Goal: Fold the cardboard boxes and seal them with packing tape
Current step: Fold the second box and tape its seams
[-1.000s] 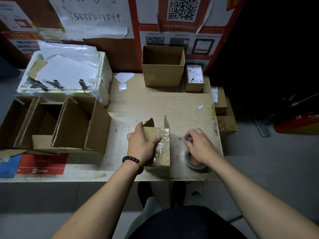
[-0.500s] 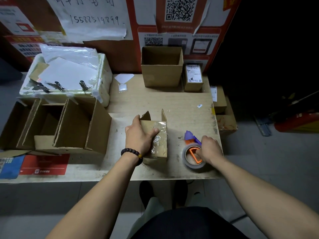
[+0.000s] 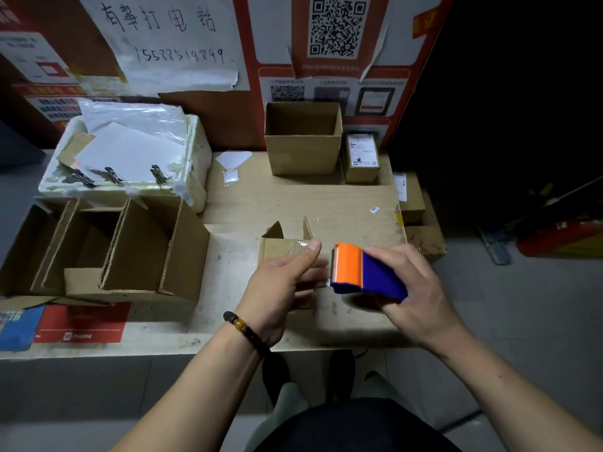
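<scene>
A pale wooden surface fills the middle of the view, backed by a wall of red posters and a handwritten paper notice. On the left of the surface lies a group of larger open cardboard boxes on their sides, flaps spread, and just beyond them a white foam box heaped with paper sheets and metal clips. At the far edge stands an open brown box, upright, with a smaller labelled carton touching its right side. Near the front edge, in the middle, sits the small cardboard box being worked on — two flaps stick up at its far end and clear tape glints on its top. The left hand, a beaded bracelet on the wrist, has its grip closed on this box, thumb pressed to the top right corner. Just to the right, the right hand grips an orange-and-blue tape dispenser, fingers curled round the blue body, the orange head pointing left — close beside the box's right side, though contact cannot be told.
</scene>
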